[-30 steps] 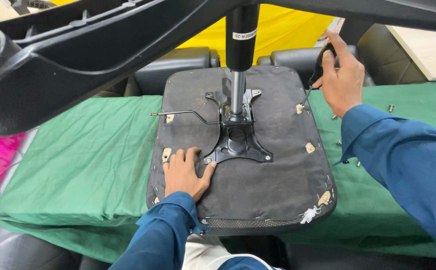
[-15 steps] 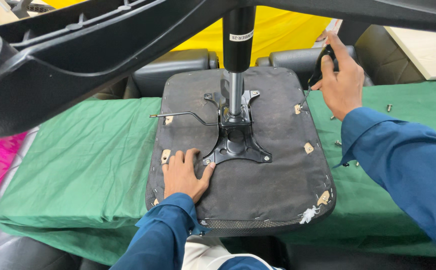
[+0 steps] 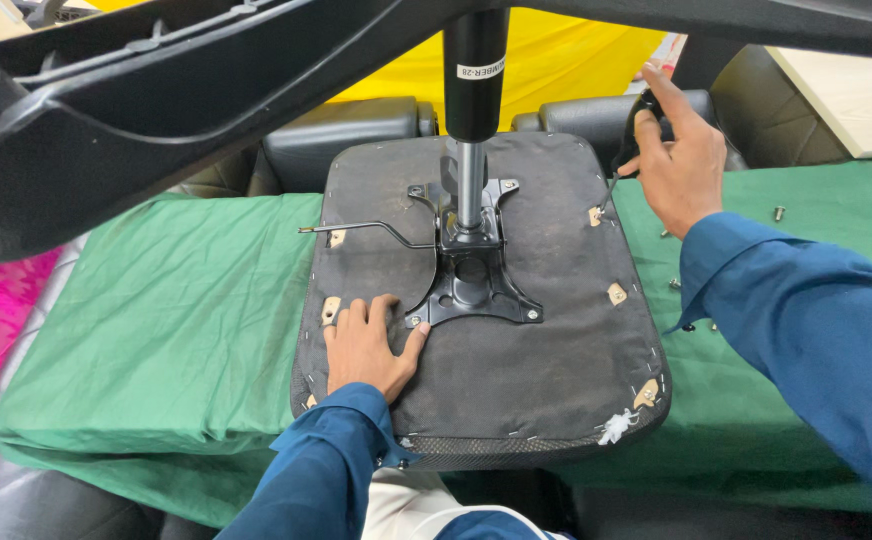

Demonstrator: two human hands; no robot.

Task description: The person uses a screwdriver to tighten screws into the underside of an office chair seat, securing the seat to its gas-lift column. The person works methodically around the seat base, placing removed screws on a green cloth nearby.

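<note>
Two hands steady the upturned seat (image 3: 546, 370), column (image 3: 474, 110) vertical.

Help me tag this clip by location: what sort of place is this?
Probably a chair repair or assembly workshop. An upturned office chair seat with its metal mounting plate lies on a green cloth-covered bench, loose screws are scattered on the cloth, and black chair cushions sit behind.

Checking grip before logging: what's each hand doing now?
Left hand: open, flat on the seat underside.
Right hand: closed on a screwdriver.
</note>
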